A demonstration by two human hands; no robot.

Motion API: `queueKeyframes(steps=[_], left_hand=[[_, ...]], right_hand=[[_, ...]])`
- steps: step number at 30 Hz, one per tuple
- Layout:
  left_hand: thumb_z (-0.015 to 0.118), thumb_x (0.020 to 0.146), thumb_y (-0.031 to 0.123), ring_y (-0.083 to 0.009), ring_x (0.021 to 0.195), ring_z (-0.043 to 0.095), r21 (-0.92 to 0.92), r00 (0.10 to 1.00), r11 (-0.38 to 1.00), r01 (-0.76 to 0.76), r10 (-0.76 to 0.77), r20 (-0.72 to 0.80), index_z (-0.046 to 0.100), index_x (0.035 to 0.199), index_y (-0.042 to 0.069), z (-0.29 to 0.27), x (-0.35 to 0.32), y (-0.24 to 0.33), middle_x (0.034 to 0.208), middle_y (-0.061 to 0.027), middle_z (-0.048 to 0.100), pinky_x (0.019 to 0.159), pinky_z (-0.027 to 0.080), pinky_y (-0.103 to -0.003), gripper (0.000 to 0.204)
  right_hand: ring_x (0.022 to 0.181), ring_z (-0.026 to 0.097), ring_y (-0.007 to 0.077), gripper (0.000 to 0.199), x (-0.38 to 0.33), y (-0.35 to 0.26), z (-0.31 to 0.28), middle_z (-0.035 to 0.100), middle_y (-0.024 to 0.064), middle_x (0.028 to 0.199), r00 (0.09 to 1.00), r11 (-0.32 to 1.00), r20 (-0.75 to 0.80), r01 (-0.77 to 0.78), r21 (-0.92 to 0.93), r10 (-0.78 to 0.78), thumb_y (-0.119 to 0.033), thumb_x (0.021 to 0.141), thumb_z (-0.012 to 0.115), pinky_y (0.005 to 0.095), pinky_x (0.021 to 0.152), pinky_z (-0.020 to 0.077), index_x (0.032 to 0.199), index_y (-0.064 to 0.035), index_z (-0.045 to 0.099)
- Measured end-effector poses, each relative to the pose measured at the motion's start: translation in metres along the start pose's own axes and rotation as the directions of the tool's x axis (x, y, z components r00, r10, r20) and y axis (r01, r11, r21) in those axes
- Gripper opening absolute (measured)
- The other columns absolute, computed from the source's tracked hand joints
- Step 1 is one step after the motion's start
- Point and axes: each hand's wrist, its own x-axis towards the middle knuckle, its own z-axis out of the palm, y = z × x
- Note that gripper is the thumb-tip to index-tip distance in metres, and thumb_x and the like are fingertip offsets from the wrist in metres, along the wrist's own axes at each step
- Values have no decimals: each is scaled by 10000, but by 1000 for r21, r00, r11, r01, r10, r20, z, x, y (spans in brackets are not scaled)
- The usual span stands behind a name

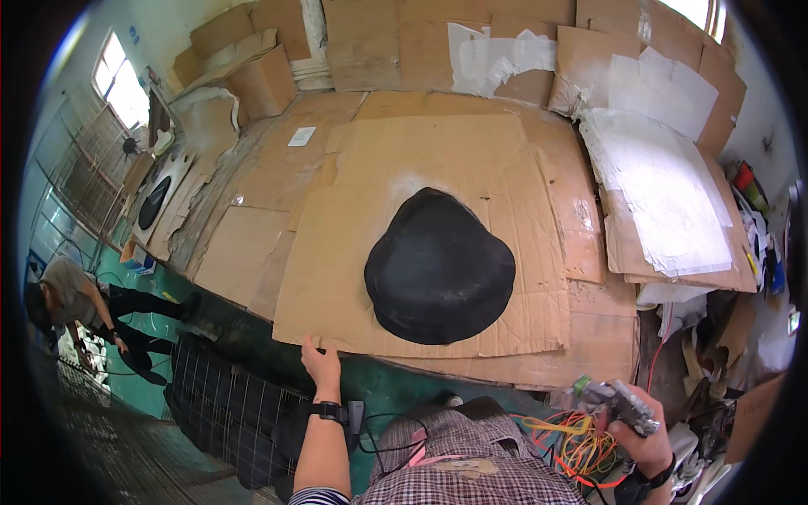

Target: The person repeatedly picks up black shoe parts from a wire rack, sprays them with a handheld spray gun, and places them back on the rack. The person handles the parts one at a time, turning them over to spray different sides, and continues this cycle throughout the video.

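Observation:
A smooth black piece with three rounded lobes lies on a large cardboard sheet in front of me. At the sheet's near left corner, my left hand grips the cardboard edge, with its fingertips on top. My right hand is off to the lower right, wrapped round a metal spray gun. The gun is beyond the table's near edge, apart from the black piece. Part of its body is hidden by my fingers.
Cardboard panels stand along the back of the table. White sheeting covers a raised cardboard stack on the right. Tangled orange and yellow hoses hang beside me. A co-worker bends at the left, near a wire rack of dark pieces.

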Motion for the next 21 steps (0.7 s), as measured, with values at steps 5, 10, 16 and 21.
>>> queueKeyframes(steps=[5,10,16,21], left_hand=[[666,754,95,-408,1188,437,-17,997,999,-35,36,74,442,1277,-28,18,-15,15,1259,-257,487,1010,361,-453,582],[683,750,110,-391,1186,438,-37,993,996,-82,85,85,466,1258,-1,21,-26,17,1258,-226,493,1012,360,-446,563],[689,750,128,-378,1191,435,-13,994,1000,10,-9,106,468,1256,6,12,-22,6,1261,-208,493,1019,356,-437,565],[672,750,115,-377,1185,445,-36,995,999,2,2,96,484,1236,-12,17,-14,3,1240,-213,508,1018,360,-432,536]], right_hand=[[741,627,158,514,24,7,24,631,88,838,998,998,45,43,38,-45,-145,832,691,303,688,512,1261,41,477],[695,610,151,562,36,-9,35,603,76,788,964,988,-219,151,-26,-153,-299,836,687,286,646,497,1236,40,483],[697,599,138,585,7,-5,3,605,63,792,948,988,-298,80,-134,-117,-277,826,700,260,642,486,1249,53,468],[728,610,136,516,-10,-5,-3,618,64,811,993,994,-114,-21,-111,8,-159,808,707,282,693,504,1227,64,503]])
